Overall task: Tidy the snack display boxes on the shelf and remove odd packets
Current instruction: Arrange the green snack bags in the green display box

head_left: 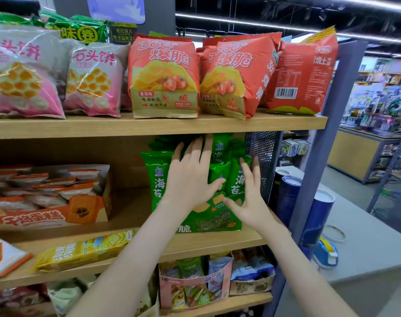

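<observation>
A green seaweed-snack display box (215, 221) stands on the middle wooden shelf (195, 244), filled with upright green packets (157, 177). My left hand (190, 177) lies flat with spread fingers against the packets in the middle of the box. My right hand (249, 197) is open too, fingers straight, touching the packets at the box's right side by the black mesh panel (261, 152). An orange cake display box (51, 211) stands further left on the same shelf. A yellow packet (85, 249) lies loose and slanted near the shelf's front edge.
The top shelf (149, 124) carries red tomato crisp bags (164, 76) and pink biscuit bags (94, 81). A pink display box (192, 284) of mixed packets sits on the shelf below. Blue tubes (318, 216) and a tape dispenser (325, 253) stand on the grey counter at the right.
</observation>
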`<state>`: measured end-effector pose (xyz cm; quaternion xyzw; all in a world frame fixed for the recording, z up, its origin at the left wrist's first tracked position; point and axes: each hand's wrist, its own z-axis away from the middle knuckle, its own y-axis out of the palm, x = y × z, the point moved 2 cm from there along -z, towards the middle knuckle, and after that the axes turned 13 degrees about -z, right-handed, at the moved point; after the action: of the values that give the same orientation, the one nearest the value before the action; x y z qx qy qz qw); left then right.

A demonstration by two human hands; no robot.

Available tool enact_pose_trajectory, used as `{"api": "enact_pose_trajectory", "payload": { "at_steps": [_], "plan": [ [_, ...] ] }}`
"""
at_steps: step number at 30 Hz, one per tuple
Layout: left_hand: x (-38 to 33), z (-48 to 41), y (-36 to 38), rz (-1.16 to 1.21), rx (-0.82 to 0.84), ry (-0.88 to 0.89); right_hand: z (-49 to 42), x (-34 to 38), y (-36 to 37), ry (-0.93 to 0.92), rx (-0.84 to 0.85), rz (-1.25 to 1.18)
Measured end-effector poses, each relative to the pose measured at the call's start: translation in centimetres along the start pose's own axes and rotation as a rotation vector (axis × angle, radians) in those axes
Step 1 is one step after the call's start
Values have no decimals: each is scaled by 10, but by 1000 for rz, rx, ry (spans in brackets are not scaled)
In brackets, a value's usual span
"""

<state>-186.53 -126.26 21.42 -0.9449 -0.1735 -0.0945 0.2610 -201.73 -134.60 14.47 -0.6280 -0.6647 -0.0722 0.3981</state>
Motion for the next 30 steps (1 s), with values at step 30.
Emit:
{"api": "enact_pose_trajectory", "payload": {
  "at_steps": [30],
  "plan": [
    [64, 14, -7, 148, -210, 15, -47, 78, 20, -428, -270, 683]
  ]
}}
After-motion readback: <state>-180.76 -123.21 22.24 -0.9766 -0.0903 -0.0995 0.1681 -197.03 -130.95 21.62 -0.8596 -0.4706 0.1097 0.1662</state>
